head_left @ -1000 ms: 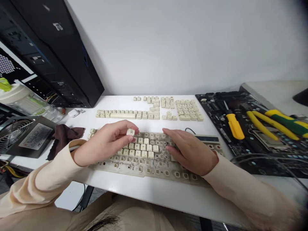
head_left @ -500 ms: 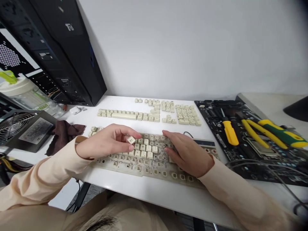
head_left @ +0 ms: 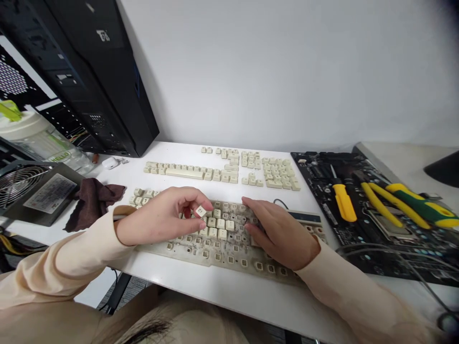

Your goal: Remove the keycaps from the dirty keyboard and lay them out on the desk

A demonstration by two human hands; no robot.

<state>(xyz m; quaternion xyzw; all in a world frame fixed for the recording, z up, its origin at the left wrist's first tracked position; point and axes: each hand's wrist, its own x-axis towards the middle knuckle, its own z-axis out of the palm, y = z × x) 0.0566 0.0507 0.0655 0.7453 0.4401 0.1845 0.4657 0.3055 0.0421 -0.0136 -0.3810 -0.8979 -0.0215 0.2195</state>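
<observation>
Between the thumb and forefinger of my left hand (head_left: 165, 215) is a cream keycap (head_left: 201, 211) with dark lettering, held tilted just above the keyboard (head_left: 215, 258). The keyboard lies on the desk with part of its keys fitted; many bare, grimy key sockets show around them. A block of fitted keys (head_left: 221, 224) sits just right of the held keycap. My right hand (head_left: 278, 229) rests on the right part of the keyboard, thumb and fingers apart, and no object shows in it. It covers some of the sockets.
Loose keycaps (head_left: 184, 173) stand in rows behind the keyboard. At right, a motherboard (head_left: 322, 200) carries a yellow screwdriver (head_left: 344, 203) and pliers (head_left: 382, 205). To the left are a brown cloth (head_left: 89, 203), a power supply (head_left: 39, 191), a bottle (head_left: 46, 143) and a computer case (head_left: 103, 81).
My left hand has shifted slightly right with the keycap, turning it a little. My right hand keeps nearly the same place on the keyboard. The view has tilted slightly.
</observation>
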